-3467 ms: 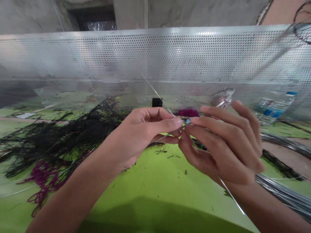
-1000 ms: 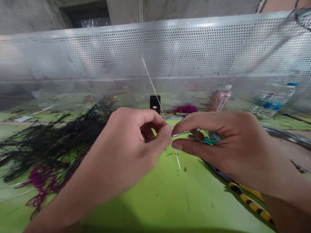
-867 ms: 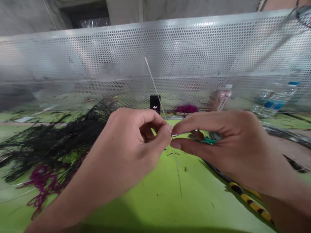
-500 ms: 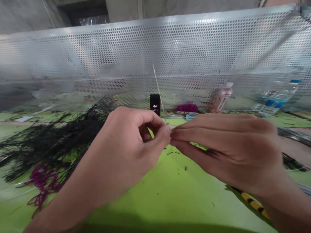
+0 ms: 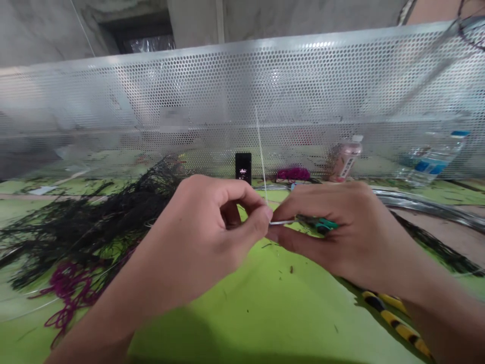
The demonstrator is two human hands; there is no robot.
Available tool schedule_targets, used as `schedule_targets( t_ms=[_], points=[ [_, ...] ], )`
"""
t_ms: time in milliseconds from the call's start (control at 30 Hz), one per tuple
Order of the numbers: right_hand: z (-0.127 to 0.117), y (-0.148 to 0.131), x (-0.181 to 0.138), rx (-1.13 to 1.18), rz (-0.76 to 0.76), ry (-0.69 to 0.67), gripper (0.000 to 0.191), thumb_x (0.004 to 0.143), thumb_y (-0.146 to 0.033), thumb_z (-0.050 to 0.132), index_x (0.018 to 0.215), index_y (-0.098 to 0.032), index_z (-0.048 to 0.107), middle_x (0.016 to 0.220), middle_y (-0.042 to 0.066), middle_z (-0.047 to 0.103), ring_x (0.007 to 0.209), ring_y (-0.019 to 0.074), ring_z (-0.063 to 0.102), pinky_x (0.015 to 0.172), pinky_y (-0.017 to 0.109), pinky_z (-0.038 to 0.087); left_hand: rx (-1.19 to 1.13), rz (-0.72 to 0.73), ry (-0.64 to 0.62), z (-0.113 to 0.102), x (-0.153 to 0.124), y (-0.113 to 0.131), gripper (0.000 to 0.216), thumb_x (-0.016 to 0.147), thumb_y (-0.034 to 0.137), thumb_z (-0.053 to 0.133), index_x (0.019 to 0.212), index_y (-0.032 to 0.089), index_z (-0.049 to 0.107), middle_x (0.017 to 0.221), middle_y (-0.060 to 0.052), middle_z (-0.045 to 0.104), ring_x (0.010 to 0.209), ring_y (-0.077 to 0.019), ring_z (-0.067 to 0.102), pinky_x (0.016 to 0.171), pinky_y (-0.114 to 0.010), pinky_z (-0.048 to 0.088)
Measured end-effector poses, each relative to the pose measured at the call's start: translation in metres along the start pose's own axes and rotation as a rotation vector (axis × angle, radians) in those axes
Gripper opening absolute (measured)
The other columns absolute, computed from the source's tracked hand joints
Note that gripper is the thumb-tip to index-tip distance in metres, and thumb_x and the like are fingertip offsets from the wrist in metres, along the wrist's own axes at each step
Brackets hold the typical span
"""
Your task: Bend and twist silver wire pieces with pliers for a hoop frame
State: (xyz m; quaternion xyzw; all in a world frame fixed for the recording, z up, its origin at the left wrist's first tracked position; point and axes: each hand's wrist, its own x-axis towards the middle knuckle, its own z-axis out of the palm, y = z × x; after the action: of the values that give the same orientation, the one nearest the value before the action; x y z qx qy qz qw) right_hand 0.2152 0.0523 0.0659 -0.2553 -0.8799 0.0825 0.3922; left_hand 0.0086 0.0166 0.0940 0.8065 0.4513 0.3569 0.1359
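Note:
My left hand (image 5: 215, 227) is curled in a pinch over the green table (image 5: 246, 313), thumb and forefinger closed on a thin wire (image 5: 260, 146) that stands up from the fingertips. My right hand (image 5: 341, 232) meets it fingertip to fingertip, pinching a short silver wire end (image 5: 282, 222). A small green-handled tool (image 5: 322, 224) lies inside the right hand's fingers. Both hands hover above the table's middle.
A heap of black strands (image 5: 87, 217) and magenta cord (image 5: 68, 288) lies at the left. A perforated metal screen (image 5: 242, 101) closes the back. Before it stand a small black device (image 5: 243, 167), a pink bottle (image 5: 344, 159) and a water bottle (image 5: 432, 159). Yellow-black handles (image 5: 394, 318) and wire bundles (image 5: 424, 202) lie right.
The upright wire has swung from a left lean to almost vertical. My right hand has turned so the green tool shows again. Both hands stay pinched together.

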Motion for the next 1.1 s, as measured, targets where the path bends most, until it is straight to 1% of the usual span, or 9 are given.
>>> schedule_targets(
  t_ms=[67,167,267,333,467,567,733,933,1100],
  points=[
    [-0.003,-0.001,0.0,0.126,0.094,-0.134,0.013,0.09,-0.025,0.072,0.078,-0.022,0.071,0.066,-0.006,0.063,0.057,0.0085,0.053,0.052,0.024,0.037,0.013,0.019,-0.013,0.001,-0.001,0.001,0.02,0.093,0.029,0.064,0.075,0.024,0.072,0.048,0.007,0.054,0.039,-0.0065,0.043,0.031,-0.017,0.028],
    [-0.009,-0.001,-0.001,0.269,0.156,-0.235,0.014,0.092,-0.026,0.07,0.079,-0.022,0.072,0.061,-0.007,0.053,0.054,0.0078,0.04,0.047,0.023,0.03,0.061,0.061,-0.003,0.0,-0.003,0.002,0.021,0.094,0.029,0.063,0.075,0.025,0.071,0.048,0.008,0.053,0.039,-0.006,0.042,0.032,-0.018,0.028],
    [-0.013,-0.002,-0.001,0.288,0.183,-0.245,0.019,0.096,-0.027,0.066,0.079,-0.02,0.072,0.061,-0.006,0.047,0.055,0.0078,0.03,0.045,0.023,0.025,0.125,0.104,0.044,-0.004,-0.004,0.001,0.011,0.094,0.028,0.064,0.083,0.025,0.066,0.054,0.009,0.057,0.043,-0.0057,0.049,0.036,-0.017,0.035],
    [-0.014,-0.003,-0.001,0.283,0.195,-0.231,0.02,0.095,-0.026,0.067,0.076,-0.019,0.07,0.06,-0.006,0.044,0.055,0.0076,0.028,0.044,0.023,0.023,0.146,0.164,0.059,-0.007,-0.005,-0.001,0.008,0.092,0.025,0.067,0.094,0.025,0.06,0.067,0.01,0.065,0.05,-0.006,0.057,0.044,-0.016,0.043],
    [-0.015,-0.002,-0.004,0.356,0.235,-0.188,0.01,0.089,-0.024,0.074,0.08,-0.021,0.07,0.058,-0.007,0.042,0.05,0.0074,0.031,0.041,0.024,0.021,0.345,0.46,0.1,-0.012,-0.003,-0.007,0.019,0.092,0.019,0.07,0.108,0.027,0.064,0.095,0.007,0.075,0.069,-0.0061,0.068,0.065,-0.017,0.052],
    [-0.016,0.0,-0.005,0.342,0.262,-0.196,0.008,0.09,-0.024,0.073,0.083,-0.023,0.071,0.057,-0.008,0.041,0.048,0.007,0.032,0.042,0.024,0.019,0.46,0.583,0.074,-0.012,-0.001,-0.01,0.015,0.094,0.019,0.069,0.108,0.026,0.07,0.101,0.004,0.077,0.083,-0.0087,0.073,0.072,-0.019,0.052],
    [-0.015,-0.003,-0.003,0.366,0.263,-0.195,0.013,0.094,-0.028,0.069,0.083,-0.022,0.07,0.059,-0.007,0.04,0.049,0.0067,0.031,0.041,0.023,0.02,0.431,0.511,0.051,-0.009,0.0,-0.009,0.009,0.095,0.019,0.067,0.1,0.026,0.07,0.097,0.004,0.078,0.081,-0.0104,0.073,0.069,-0.021,0.051],
    [-0.01,-0.007,-0.004,0.314,0.248,-0.133,0.006,0.086,-0.024,0.077,0.082,-0.027,0.074,0.063,-0.009,0.057,0.054,0.0052,0.046,0.045,0.015,0.033,0.456,0.496,0.068,-0.007,0.001,-0.009,0.007,0.093,0.015,0.068,0.092,0.021,0.069,0.084,0.006,0.075,0.069,-0.0073,0.068,0.066,-0.021,0.047],
    [-0.008,-0.006,-0.003,0.283,0.233,-0.103,0.009,0.087,-0.024,0.075,0.079,-0.028,0.073,0.059,-0.009,0.052,0.051,0.005,0.042,0.043,0.016,0.032,0.458,0.466,0.048,-0.009,-0.001,-0.008,0.003,0.094,0.019,0.071,0.093,0.022,0.07,0.082,0.007,0.075,0.068,-0.0083,0.069,0.064,-0.021,0.046]
  ],
)
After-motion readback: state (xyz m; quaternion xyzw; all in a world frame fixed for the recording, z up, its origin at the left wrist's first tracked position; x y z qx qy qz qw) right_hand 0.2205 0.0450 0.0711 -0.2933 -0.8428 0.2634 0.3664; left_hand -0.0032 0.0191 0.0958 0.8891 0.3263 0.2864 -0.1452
